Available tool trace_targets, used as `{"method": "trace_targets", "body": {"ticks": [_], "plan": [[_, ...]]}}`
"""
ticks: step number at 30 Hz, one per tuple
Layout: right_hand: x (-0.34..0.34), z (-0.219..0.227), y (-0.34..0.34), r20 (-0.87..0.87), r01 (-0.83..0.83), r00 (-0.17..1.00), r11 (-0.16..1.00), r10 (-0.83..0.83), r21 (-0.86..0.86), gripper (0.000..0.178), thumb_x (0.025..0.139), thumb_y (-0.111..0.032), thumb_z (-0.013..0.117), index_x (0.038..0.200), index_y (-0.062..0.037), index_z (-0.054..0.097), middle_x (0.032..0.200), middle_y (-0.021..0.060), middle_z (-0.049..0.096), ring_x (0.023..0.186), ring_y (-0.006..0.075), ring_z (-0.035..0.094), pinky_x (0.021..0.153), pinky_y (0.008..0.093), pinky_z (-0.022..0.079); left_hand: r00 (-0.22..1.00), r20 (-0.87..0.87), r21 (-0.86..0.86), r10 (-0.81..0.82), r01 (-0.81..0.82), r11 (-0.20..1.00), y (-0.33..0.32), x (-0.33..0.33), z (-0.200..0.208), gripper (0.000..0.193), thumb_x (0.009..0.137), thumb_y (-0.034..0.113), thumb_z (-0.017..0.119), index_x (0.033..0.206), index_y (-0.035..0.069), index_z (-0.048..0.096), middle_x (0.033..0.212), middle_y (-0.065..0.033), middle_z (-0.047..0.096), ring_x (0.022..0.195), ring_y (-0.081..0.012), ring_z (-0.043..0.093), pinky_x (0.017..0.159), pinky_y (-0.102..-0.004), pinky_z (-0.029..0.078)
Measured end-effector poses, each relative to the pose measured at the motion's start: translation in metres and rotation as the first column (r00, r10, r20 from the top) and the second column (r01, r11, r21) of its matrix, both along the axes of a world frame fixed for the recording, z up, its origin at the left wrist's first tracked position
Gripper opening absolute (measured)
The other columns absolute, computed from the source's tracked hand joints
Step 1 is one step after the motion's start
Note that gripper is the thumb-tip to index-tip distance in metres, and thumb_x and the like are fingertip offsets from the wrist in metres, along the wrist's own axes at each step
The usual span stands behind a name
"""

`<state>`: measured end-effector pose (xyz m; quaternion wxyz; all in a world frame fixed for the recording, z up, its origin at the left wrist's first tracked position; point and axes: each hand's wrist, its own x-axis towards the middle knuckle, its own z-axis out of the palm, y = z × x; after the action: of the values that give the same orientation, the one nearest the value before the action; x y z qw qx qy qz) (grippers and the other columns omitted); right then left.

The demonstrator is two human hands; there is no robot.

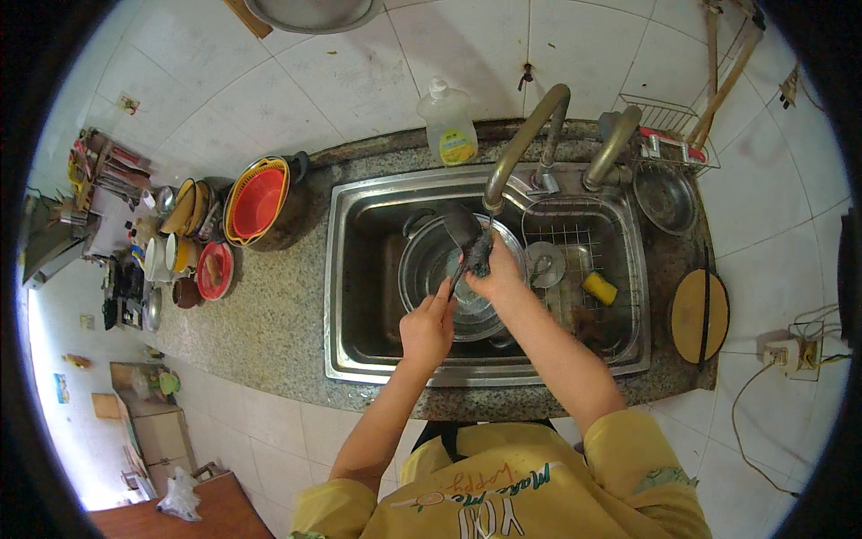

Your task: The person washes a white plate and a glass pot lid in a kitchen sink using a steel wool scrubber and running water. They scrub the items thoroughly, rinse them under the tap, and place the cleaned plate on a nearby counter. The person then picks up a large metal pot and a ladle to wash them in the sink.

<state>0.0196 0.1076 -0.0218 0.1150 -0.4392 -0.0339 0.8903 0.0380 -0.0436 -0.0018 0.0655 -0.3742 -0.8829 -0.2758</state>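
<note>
My left hand [426,328] grips the thin handle of a black cooking utensil [461,225], apparently a ladle, its wide head tilted up and away from me. My right hand [496,269] is closed around a dark, crumpled scrubber [479,254], pressed to the utensil where handle meets head. Both hands are over a round metal pot [409,278] with clear water in it, standing in the sink's left basin. Directly above them is the spout of the curved tap [493,193]; a thin stream seems to fall beside the scrubber.
A steel sink [334,296] is set in a speckled counter [269,314]. Its right side has a wire rack [584,238], a round lid [545,264] and a yellow sponge [600,288]. Behind stands a soap bottle [447,121]. Red basket [258,202] at left; round board [699,316] at right.
</note>
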Motion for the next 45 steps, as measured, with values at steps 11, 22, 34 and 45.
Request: {"method": "trace_targets", "body": {"ticks": [11, 22, 34, 45], "plan": [[-0.013, 0.004, 0.059, 0.515, -0.502, 0.562, -0.227, 0.647, 0.834, 0.035, 0.074, -0.036, 0.053, 0.081, -0.0035, 0.063, 0.078, 0.0160, 0.061, 0.075, 0.0279, 0.060, 0.070, 0.0368, 0.046, 0.937, 0.133, -0.068, -0.324, 0.335, 0.940, -0.026, -0.011, 0.016, 0.033, 0.074, 0.010, 0.059, 0.107, 0.008, 0.055, 0.063, -0.0115, 0.055, 0.052, -0.0273, 0.054, 0.046, -0.0351, 0.042], [-0.021, 0.042, 0.050, 0.792, -0.320, 0.328, -0.728, 0.516, 0.607, 0.053, 0.067, -0.052, 0.056, 0.081, -0.0012, 0.063, 0.082, 0.0160, 0.060, 0.078, 0.0263, 0.057, 0.070, 0.0379, 0.044, 0.972, 0.035, -0.109, -0.230, 0.233, 0.966, -0.018, -0.017, 0.024, 0.026, 0.072, 0.011, 0.060, 0.098, 0.011, 0.060, 0.063, -0.0072, 0.053, 0.050, -0.0257, 0.053, 0.044, -0.0338, 0.041], [0.002, -0.006, 0.069, -0.271, -0.390, 0.886, 0.921, 0.375, -0.001, 0.027, 0.077, -0.026, 0.059, 0.093, -0.0034, 0.060, 0.094, 0.0134, 0.061, 0.079, 0.0266, 0.061, 0.074, 0.0411, 0.049, 1.000, 0.017, 0.103, -0.013, 0.011, 0.995, -0.015, -0.012, 0.018, 0.033, 0.071, 0.007, 0.061, 0.104, 0.013, 0.059, 0.057, -0.0058, 0.047, 0.045, -0.0213, 0.049, 0.043, -0.0307, 0.039], [-0.019, 0.009, -0.023, -0.257, 0.239, 0.957, 0.859, -0.131, 0.452, 0.029, 0.081, -0.030, 0.058, 0.087, -0.0020, 0.053, 0.073, 0.0061, 0.059, 0.066, 0.0176, 0.056, 0.057, 0.0302, 0.044, 0.989, -0.032, 0.051, 0.143, -0.141, 0.989, 0.033, -0.006, 0.011, 0.034, 0.073, 0.008, 0.055, 0.106, 0.010, 0.056, 0.067, -0.0093, 0.056, 0.053, -0.0263, 0.055, 0.047, -0.0359, 0.043]]}}
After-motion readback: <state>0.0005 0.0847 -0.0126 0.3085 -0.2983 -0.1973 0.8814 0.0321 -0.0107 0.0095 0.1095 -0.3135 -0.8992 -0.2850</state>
